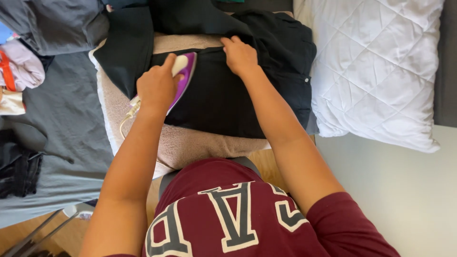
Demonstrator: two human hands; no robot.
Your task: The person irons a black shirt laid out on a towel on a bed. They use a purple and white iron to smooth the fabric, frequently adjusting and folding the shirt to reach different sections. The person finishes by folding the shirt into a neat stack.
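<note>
My left hand (156, 86) grips the handle of a purple and white iron (183, 71) that rests on a black garment (223, 95). The garment lies spread over a beige towel (190, 143) that pads the surface under it. My right hand (240, 56) presses flat on the garment's upper edge, just to the right of the iron's tip. A white cord (127, 116) runs off the iron's back end toward me.
A white quilted pillow (381, 71) lies to the right. A grey sheet (62, 138) with piled clothes (21, 71) and dark jeans (19, 173) is on the left. Wooden floor and metal legs (33, 233) show at the lower left.
</note>
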